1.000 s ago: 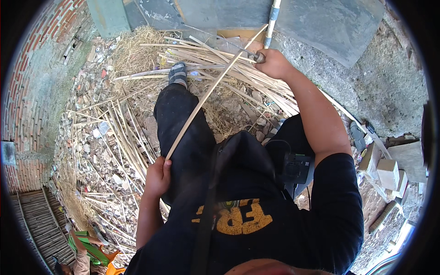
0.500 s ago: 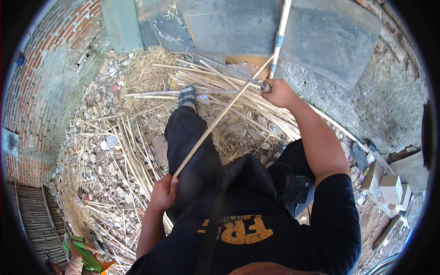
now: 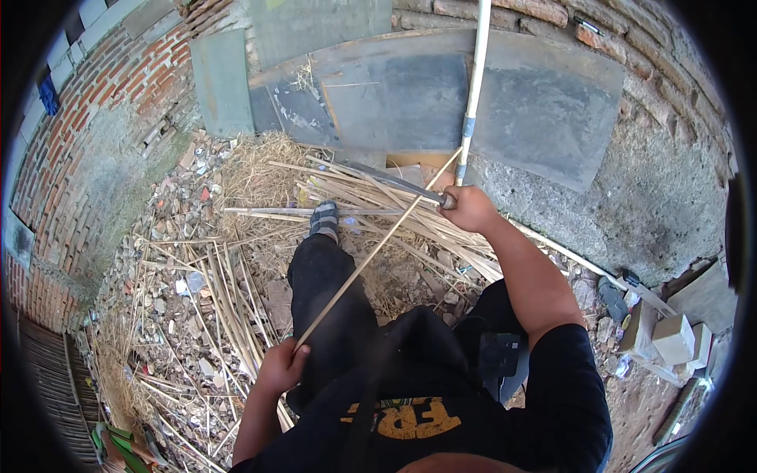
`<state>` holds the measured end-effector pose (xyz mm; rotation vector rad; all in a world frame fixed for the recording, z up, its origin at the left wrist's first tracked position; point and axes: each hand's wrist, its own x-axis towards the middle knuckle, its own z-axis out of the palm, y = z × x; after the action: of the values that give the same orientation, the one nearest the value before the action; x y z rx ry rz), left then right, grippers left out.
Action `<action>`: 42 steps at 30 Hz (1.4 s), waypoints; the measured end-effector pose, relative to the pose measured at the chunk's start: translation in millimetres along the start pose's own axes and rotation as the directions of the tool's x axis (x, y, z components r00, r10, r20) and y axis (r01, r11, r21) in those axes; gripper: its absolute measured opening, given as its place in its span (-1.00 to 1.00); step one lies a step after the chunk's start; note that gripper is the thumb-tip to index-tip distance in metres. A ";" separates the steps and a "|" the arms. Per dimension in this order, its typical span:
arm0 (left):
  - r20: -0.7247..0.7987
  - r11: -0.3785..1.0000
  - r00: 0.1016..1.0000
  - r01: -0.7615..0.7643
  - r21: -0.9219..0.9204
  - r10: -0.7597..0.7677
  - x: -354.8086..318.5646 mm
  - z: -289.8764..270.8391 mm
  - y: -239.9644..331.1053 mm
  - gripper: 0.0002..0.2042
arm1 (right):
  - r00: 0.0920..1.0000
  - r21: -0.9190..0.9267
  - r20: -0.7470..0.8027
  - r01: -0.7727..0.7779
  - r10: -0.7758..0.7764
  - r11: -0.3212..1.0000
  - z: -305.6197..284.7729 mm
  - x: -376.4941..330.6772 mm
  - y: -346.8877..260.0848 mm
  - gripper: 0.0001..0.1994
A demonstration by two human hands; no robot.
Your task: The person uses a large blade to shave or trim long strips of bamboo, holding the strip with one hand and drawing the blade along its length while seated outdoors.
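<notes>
While a pale strip is held, a knife is gripped

As it is slanted across the dark trouser leg, the strip is clamped near its lower end in the left hand. By the right hand, closed on the handle, the knife is held, blade seen crossing the strip's far part; whether they touch cannot be told. Beyond, a pile of strips is spread near a striped shoe. Farther out, dark panels are ranged behind a white pole.
</notes>
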<state>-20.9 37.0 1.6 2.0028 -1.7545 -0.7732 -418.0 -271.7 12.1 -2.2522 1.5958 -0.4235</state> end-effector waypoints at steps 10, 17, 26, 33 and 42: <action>-0.005 0.999 1.000 0.023 -0.023 -0.023 -5.9 -4.6 -1.2 -0.74 | 0.997 -0.033 0.058 -0.040 0.042 0.999 -10.0 -4.3 -6.4 -0.46; -0.076 0.995 0.997 0.011 -0.103 -0.019 -11.4 -0.4 -6.1 -0.84 | 0.998 -0.005 0.040 -0.048 0.048 0.999 -13.5 -5.0 -3.0 -0.47; -0.280 0.979 0.954 -0.052 0.196 0.107 -48.4 7.4 -26.1 -0.81 | 0.996 -0.019 0.046 -0.070 0.071 0.997 -15.0 -4.4 -3.7 -0.48; -0.311 0.970 0.945 -0.023 0.241 0.100 -48.1 11.9 -15.8 -0.84 | 0.999 -0.005 0.041 0.013 -0.013 1.000 -15.2 -6.2 -12.7 -0.62; -0.120 0.993 0.992 0.047 0.106 -0.034 -20.4 11.2 3.1 -0.71 | 0.959 -0.051 0.080 0.276 -0.271 0.960 11.1 -16.5 -30.9 -0.73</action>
<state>-31.8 57.6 -2.0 2.1150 -1.7271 -0.5701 -392.6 -245.4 15.2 -2.5154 1.2814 -0.3622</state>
